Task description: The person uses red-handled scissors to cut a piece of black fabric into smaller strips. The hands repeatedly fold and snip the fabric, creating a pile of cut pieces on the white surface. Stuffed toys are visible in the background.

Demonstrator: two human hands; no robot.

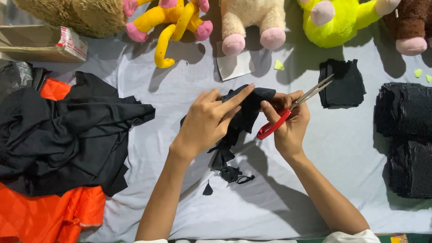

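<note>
Clearly limp and light, the black cloth scrap (pixel 245 112) sags below the grip of the left hand (pixel 208 120), pinched at its top edge, while the right hand (pixel 288 123), closed around red-handled scissors (pixel 288 110), steadies it above the grey-covered tabletop (pixel 180 90), best held near the cut.

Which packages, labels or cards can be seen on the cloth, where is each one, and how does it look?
Cardboard box: far left top edge, flat, brown.
Label on the box's right end: white with red print.
Card: top centre, below the cream plush toy, pale grey, rectangular, blank as far as visible.
Small packet: bottom right edge, orange-yellow, mostly cut off.
No screens or signs.
</note>
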